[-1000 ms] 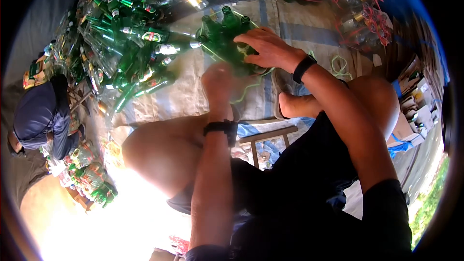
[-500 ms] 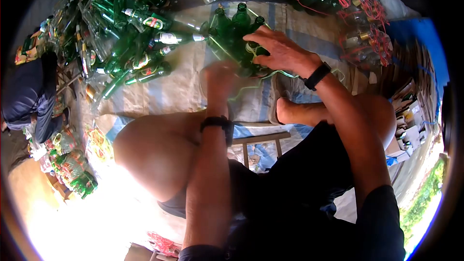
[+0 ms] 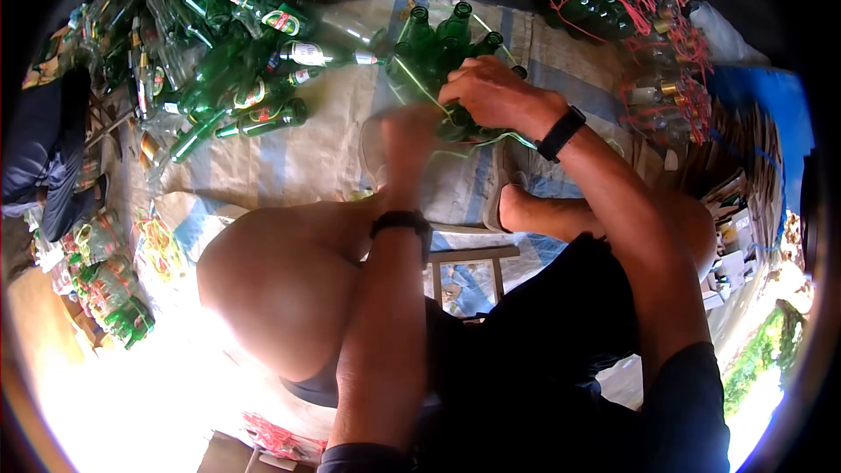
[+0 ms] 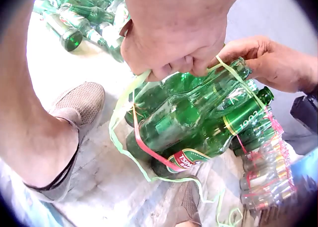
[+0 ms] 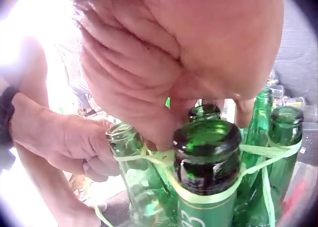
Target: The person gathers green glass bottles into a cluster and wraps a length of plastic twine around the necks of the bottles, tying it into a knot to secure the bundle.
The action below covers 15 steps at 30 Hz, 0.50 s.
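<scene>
A bundle of green glass bottles (image 3: 451, 31) stands upright between the feet, with light green plastic string (image 5: 263, 151) looped round the necks. My left hand (image 4: 174, 33), blurred in the head view, is a fist at the near left side of the bundle; it grips the string (image 4: 115, 120), whose loose tail hangs down. A red band (image 4: 151, 150) crosses one labelled bottle (image 4: 186, 160). My right hand (image 3: 495, 92) is bent over the necks, its fingers reaching down among them beside the front bottle's mouth (image 5: 207, 137). Cannot tell whether its fingertips pinch string or a neck.
Loose bottles (image 3: 263, 61) lie heaped at the left and back. Bottles bound in red string (image 3: 604, 9) stand at the back right, near stacked cardboard (image 3: 745, 131). A crouching person (image 3: 44, 140) is at the far left. A wooden stool (image 3: 473, 256) shows between the legs.
The head view has shifted, so the bundle appears farther right. My right hand's spread fingers have drawn together over the necks. The left hand stays beside the bundle, blurred throughout.
</scene>
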Each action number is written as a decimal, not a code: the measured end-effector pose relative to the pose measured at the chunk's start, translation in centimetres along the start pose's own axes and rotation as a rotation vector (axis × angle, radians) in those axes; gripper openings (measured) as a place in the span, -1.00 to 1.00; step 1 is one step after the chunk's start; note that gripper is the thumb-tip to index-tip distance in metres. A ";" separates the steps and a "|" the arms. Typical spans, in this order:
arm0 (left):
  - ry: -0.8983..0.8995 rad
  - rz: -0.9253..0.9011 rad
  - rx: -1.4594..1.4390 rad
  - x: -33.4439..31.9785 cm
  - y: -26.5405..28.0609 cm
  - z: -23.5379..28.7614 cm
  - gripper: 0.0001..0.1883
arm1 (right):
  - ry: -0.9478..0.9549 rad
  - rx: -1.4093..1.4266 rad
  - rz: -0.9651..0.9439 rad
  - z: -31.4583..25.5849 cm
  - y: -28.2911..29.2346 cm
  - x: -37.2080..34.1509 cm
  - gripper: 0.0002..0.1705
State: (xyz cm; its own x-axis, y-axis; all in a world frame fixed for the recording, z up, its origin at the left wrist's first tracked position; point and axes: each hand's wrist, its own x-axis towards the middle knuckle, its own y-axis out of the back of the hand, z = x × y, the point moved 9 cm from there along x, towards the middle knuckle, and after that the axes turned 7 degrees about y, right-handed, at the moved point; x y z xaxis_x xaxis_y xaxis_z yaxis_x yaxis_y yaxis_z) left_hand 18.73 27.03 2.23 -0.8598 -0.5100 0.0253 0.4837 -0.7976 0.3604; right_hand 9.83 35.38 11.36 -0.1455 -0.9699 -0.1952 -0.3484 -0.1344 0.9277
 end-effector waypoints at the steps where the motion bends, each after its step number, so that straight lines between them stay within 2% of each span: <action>1: 0.086 -0.001 -0.084 0.0 0.0 -0.9 -0.87 | 0.012 0.004 -0.040 0.0 -0.6 0.2 -0.72; 5: 0.171 0.027 -0.095 0.3 -0.5 -1.6 -0.87 | -0.010 0.148 -0.033 0.4 -0.6 0.5 -0.73; 7: 0.356 0.010 -0.184 -0.1 -0.9 -3.2 -0.88 | -0.062 0.161 -0.140 0.8 -1.3 0.5 -0.74; 11: 0.365 0.012 -0.240 0.0 -1.2 -3.6 -0.87 | -0.043 0.203 -0.170 0.7 -1.2 0.5 -0.73; 13: 0.307 0.020 -0.120 0.0 -0.9 -2.8 -0.86 | 0.030 0.022 -0.113 -0.2 -0.1 0.2 -0.74; 15: 0.347 0.021 -0.130 -0.1 -0.8 -2.6 -0.86 | 0.051 -0.016 -0.081 -0.1 -0.2 -0.1 -0.80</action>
State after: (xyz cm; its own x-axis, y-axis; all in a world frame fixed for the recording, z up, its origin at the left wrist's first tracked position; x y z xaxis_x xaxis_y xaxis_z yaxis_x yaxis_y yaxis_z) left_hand 18.82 26.93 -0.46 -0.7533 -0.5881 -0.2944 0.5367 -0.8085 0.2416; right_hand 10.01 35.44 11.22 -0.0697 -0.9648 -0.2536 -0.3423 -0.2157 0.9145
